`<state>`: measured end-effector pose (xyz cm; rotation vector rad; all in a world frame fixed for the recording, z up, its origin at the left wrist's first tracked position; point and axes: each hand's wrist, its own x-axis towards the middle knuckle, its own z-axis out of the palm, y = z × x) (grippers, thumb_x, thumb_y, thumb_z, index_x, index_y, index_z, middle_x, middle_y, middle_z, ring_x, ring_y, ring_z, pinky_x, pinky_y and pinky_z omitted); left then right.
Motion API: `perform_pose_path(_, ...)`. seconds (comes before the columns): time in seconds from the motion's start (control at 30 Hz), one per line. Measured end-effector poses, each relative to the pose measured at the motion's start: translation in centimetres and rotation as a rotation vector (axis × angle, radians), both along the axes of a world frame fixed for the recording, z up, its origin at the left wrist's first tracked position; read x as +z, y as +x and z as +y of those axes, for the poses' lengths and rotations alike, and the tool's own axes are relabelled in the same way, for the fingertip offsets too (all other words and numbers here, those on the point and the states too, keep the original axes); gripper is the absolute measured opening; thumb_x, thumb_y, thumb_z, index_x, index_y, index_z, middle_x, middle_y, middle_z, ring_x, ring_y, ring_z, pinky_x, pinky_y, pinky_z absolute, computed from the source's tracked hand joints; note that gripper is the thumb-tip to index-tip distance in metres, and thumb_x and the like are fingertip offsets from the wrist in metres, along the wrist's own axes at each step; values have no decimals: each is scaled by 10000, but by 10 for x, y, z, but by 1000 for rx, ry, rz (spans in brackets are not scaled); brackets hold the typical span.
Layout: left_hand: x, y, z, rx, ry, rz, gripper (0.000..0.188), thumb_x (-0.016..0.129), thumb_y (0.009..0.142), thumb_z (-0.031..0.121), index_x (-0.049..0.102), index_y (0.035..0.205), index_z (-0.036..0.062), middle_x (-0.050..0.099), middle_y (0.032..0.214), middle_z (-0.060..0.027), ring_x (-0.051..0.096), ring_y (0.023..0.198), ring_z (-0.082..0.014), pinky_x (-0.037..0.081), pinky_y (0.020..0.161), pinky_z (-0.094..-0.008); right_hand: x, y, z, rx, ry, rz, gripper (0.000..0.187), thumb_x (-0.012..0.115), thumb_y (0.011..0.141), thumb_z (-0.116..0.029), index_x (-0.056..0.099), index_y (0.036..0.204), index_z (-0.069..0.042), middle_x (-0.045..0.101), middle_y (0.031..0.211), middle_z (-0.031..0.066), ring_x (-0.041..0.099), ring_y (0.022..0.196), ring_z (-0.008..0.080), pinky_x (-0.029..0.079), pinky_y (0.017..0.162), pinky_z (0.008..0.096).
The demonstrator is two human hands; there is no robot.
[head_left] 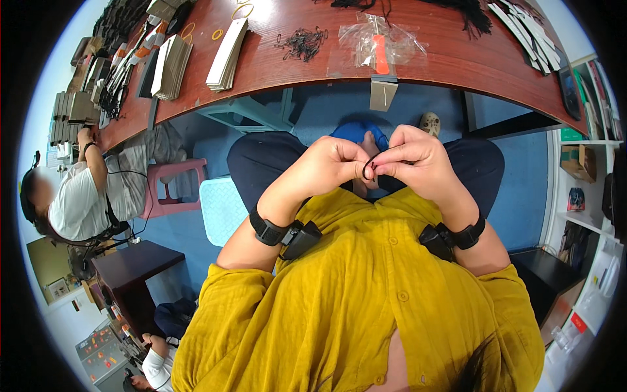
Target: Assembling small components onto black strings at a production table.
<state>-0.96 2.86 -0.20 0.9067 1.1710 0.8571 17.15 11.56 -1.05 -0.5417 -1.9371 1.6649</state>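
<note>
My left hand (324, 164) and my right hand (421, 162) meet above my lap, in front of the wooden table. Between their fingertips is a thin black cord (364, 171), bent into a small loop. Each hand is closed in a pinch on it. Fingers partly cover the cord, so I cannot tell whether it is knotted. On the table beyond lie a pile of small black looped cords (304, 44) and some clear plastic bags (353, 47) with an orange-red strip (381, 55) among them.
The reddish-brown table (274, 75) curves across the top. Stacks of narrow cards (227, 55) stand on its left, white strips (526, 36) on its right. A pale blue stool (225, 209) and a pink stool (176, 186) stand left. A person in white (85, 202) sits at the table's left end.
</note>
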Motion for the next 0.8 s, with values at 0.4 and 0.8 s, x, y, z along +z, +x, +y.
perform_pose_path(0.4, -12, -5, 1, -130, -3, 19, 92, 627, 807, 74, 650, 800, -15, 644, 728, -40, 585, 683, -86, 474, 659, -222, 10, -2, -2, 71, 145, -36, 94, 707, 684, -60, 701, 775, -82, 488, 671, 15, 472, 603, 116, 376, 549, 236)
perform_pose_path(0.8, -7, 5, -2, 39, -72, -204, 60, 621, 794, 56, 582, 787, 12, 585, 751, 9, 546, 692, -60, 452, 660, -200, -19, -1, 3, 306, -855, 149, 67, 576, 851, -90, 587, 898, -44, 565, 750, -34, 472, 584, 28, 357, 510, 180)
